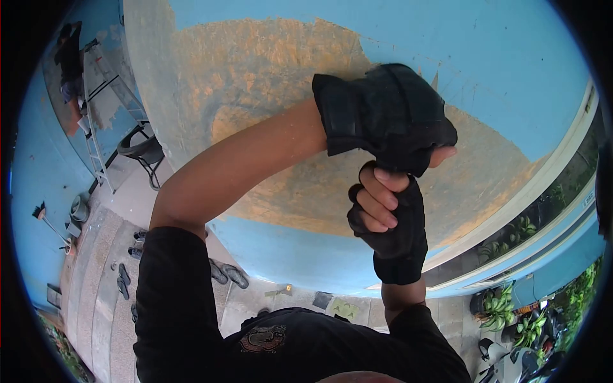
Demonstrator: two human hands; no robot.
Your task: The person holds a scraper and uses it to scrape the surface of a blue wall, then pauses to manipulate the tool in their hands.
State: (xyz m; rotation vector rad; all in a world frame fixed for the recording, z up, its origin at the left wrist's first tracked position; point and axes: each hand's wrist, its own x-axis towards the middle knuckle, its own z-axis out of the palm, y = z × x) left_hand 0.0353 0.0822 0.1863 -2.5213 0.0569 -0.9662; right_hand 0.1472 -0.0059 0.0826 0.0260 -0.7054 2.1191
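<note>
Both my hands wear black fingerless gloves and are raised against a wall (pixel 274 57) with a large patch stripped of its blue paint. My left hand (pixel 389 115) is in front of the patch's upper edge, back of the glove toward me, thumb poking out at the right and the other fingers hidden. Just beneath it, my right hand (pixel 389 217) is closed with its fingers curled, the top of the fist meeting the underside of the left glove. What the two hands grip is hidden by the gloves, and I cannot tell its kind.
At the far left a person (pixel 70 64) works at another wall beside a stepladder (pixel 96 108). A black chair (pixel 142 148) stands near it. Sandals (pixel 230 274) and a broom (pixel 48 220) are on the left side. Potted plants (pixel 498 309) and a motorbike (pixel 511 364) are at lower right.
</note>
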